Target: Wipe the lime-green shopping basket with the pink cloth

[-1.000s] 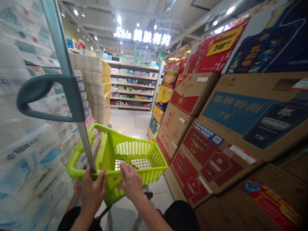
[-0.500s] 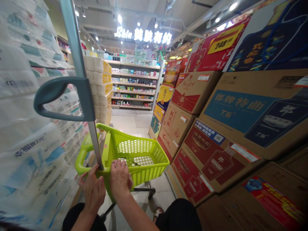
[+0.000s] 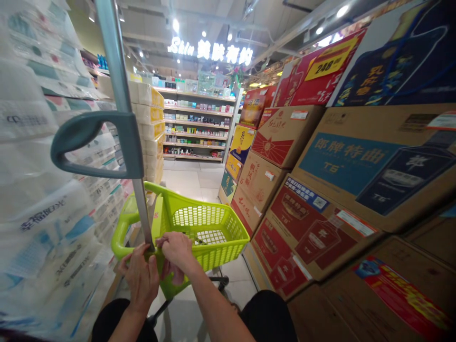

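A lime-green plastic shopping cart [image 3: 213,254] stands in front of me, its slotted basket open at the top. A metal pole with a grey loop handle [image 3: 133,142] rises at the cart's near side. At the pole's foot, my left hand [image 3: 140,275] grips the cart's rim with bent fingers. Just right of it, my right hand [image 3: 176,248] is closed on a mauve cloth [image 3: 174,271], pressed against the near rim. Part of the cloth hangs down the cart's outer side; the rest is hidden under the fingers.
Wrapped tissue packs [image 3: 42,199] are stacked close on the left, with more paper packs [image 3: 153,118] beyond. Cardboard drink cartons [image 3: 320,228] line the right side. A tiled aisle [image 3: 204,180] leads to shelves of small goods [image 3: 197,121] under a lit sign. My knees frame the cart.
My right hand has turned and slid along the rim toward the left, nearer the pole, and more of the cloth shows below it. My left hand keeps its place on the cart.
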`<action>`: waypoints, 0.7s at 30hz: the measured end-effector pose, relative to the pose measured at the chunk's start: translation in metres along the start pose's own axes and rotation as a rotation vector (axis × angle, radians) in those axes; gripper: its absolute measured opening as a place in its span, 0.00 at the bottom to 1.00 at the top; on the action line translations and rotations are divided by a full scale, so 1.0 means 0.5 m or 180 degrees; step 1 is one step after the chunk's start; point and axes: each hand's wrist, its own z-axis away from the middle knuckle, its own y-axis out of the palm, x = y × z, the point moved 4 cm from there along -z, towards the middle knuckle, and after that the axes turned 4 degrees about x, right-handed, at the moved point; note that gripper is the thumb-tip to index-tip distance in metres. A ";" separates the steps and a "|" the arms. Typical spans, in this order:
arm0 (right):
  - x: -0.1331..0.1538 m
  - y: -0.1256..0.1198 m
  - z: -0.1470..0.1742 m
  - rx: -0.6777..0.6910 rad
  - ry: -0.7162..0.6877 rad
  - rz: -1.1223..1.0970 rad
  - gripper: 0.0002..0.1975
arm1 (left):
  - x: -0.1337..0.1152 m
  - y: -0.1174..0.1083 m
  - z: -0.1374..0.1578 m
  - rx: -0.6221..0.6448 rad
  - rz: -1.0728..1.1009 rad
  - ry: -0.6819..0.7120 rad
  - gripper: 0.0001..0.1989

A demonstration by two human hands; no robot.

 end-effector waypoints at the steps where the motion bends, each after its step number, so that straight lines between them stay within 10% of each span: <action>1: 0.004 0.002 0.000 -0.0019 -0.0039 -0.0018 0.16 | 0.002 -0.003 -0.001 0.0017 -0.0023 0.0058 0.14; 11: -0.080 -0.016 -0.034 0.0820 0.0823 0.0371 0.17 | -0.017 -0.016 0.009 0.0092 -0.0098 0.0306 0.11; 21: -0.017 0.020 0.036 -0.0966 -0.0306 -0.0060 0.15 | 0.010 0.006 -0.030 0.0286 0.0035 0.0195 0.09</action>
